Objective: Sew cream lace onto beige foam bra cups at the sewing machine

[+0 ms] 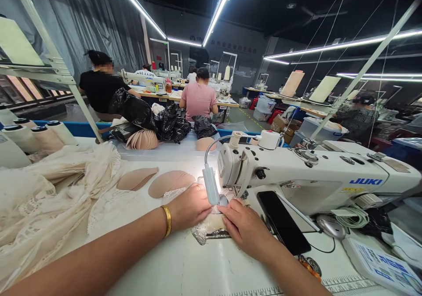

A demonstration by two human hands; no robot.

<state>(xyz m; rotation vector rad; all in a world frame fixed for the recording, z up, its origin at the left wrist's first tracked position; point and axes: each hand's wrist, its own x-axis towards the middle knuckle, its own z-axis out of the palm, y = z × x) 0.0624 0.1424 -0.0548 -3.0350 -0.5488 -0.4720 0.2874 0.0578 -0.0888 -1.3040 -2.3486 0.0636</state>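
Note:
A white sewing machine (316, 177) stands on the white table, with a small grey lamp (211, 185) hanging at its needle end. My left hand (192, 206), with a gold bracelet at the wrist, has its fingers curled down on cream lace fabric (174, 193) left of the lamp. My right hand (244, 225) lies on the right side of the needle area, its fingers stretched out and partly spread on pale fabric. The needle and presser foot are hidden behind the lamp and hands. Beige cup pads (171, 182) lie beyond my left hand.
Cream lace (56, 199) is heaped at the left. A black phone (282, 222) lies right of my right hand, near a white box (382, 265). Thread cones (20, 138) stand at far left. Black bags (171, 122) sit behind the table. Other people work beyond.

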